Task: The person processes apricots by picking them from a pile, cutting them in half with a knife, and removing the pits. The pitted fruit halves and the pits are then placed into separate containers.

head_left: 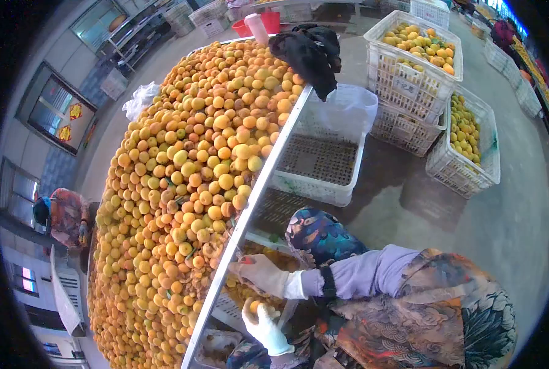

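My left hand (265, 327), in a white glove, is closed around an apricot (254, 305) over a crate beside the table edge. Above it in the view, my right hand (262, 274), in a greyish glove with a white cuff, reaches to the metal rim (240, 230). A small red patch shows near its fingertips; blur hides whether it grips anything. Yellow-orange fruit that look like apricots (182, 178) cover the sloping table. Under my hands stands a crate (228, 310) with some fruit and clear plastic film in it.
A plastic-lined crate (339, 192) stands beside the table, near my knee (323, 237). Behind it are stacked crates (410, 92) with fruit on top and another fruit-filled crate (462, 175). A dark cloth (308, 55) lies on the table corner. Another person (70, 215) is across the table.
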{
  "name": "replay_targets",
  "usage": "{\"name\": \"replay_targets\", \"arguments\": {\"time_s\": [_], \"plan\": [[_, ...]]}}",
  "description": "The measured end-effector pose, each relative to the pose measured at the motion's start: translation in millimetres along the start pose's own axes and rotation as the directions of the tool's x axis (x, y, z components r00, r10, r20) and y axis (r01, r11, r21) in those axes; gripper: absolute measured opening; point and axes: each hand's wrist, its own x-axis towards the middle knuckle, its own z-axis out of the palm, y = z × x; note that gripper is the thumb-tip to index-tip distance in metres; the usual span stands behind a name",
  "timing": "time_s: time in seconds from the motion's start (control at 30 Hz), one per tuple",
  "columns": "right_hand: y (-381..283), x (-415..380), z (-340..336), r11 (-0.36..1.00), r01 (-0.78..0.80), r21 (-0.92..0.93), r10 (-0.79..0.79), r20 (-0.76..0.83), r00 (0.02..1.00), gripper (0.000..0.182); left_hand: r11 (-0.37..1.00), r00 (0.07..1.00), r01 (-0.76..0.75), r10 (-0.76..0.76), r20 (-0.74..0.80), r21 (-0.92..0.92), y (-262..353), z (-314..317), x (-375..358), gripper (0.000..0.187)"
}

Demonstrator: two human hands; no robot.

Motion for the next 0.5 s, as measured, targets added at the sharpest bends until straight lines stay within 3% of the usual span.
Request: {"name": "replay_targets", "arguments": {"time_s": [0.17,0.27,0.3,0.37,0.5], "plan": [[17.5,7.1,-12.6,0.990,-0.017,-0.138,0.030,0.086,0.996,0.029,0.996,0.994,-0.084,0.081,-0.080,-0.040,5.1,-1.3,10.5,0.032],[36.5,1.4,-13.0,0.931,0.085,-0.356,-0.024,0.172,0.985,0.027,0.958,0.966,-0.252,0.258,-0.024,0.133,-6.3,-7.4,23.1,0.030],[42.7,2.0,-13.6,0.931,0.081,-0.356,-0.015,0.185,0.983,0.027,0.954,0.960,-0.269,0.276,-0.035,0.133,-10.0,-7.3,24.6,0.031],[36.0,-2.6,-9.0,0.985,-0.053,-0.167,0.086,0.197,0.977,0.026,0.897,0.925,-0.370,0.379,0.008,0.242,-11.0,-6.9,23.6,0.035],[32.8,-1.3,-14.5,0.935,-0.091,-0.343,0.159,0.178,0.971,0.027,0.792,0.903,-0.408,0.422,0.074,0.454,-7.1,-11.1,20.2,0.045]]}}
